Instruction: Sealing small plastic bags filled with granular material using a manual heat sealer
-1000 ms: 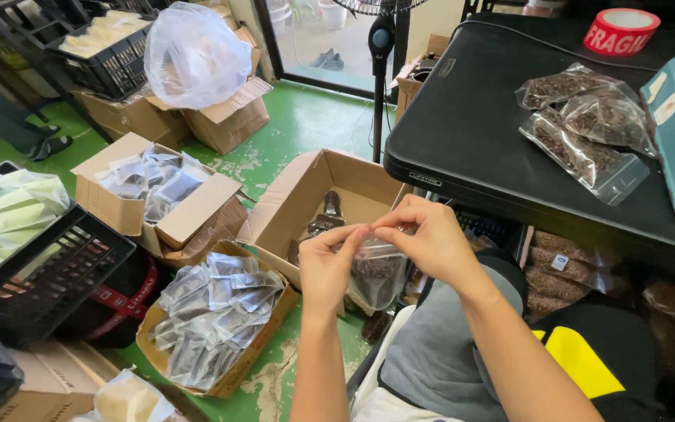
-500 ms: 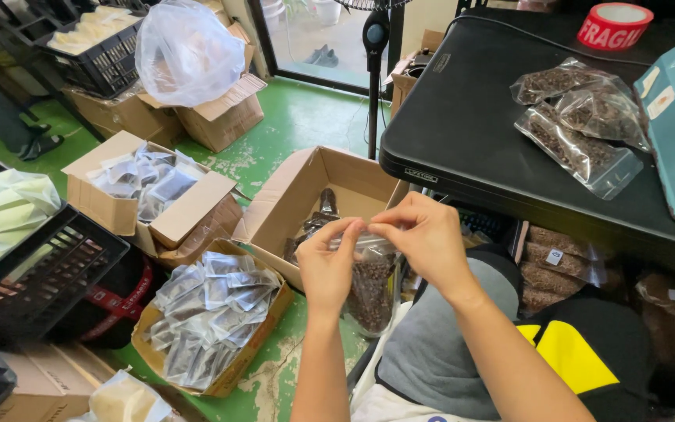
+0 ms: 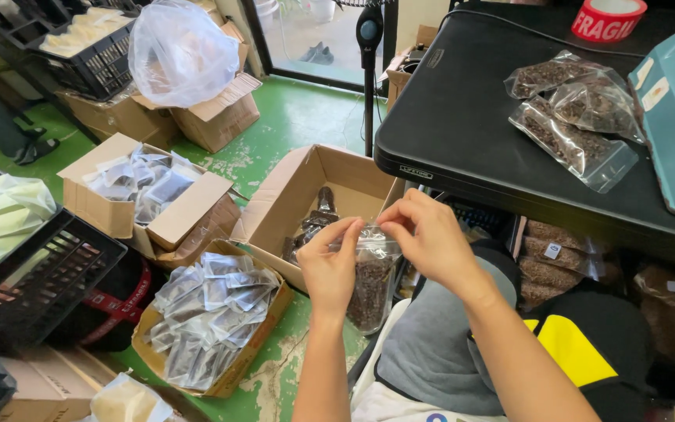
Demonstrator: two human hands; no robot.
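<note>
The person is holding a small clear bag of dark brown bits [image 3: 369, 285] up in front of their lap. The left hand [image 3: 328, 270] is pinching the top edge of the bag, fingers pressed together on it. The right hand [image 3: 430, 238] is pinching the same edge just beside it. The bag is hanging down between both hands, over an open cardboard box [image 3: 306, 195] on the green floor [image 3: 298, 117]. More filled bags [image 3: 576, 117] are lying on the black tabletop [image 3: 462, 125].
</note>
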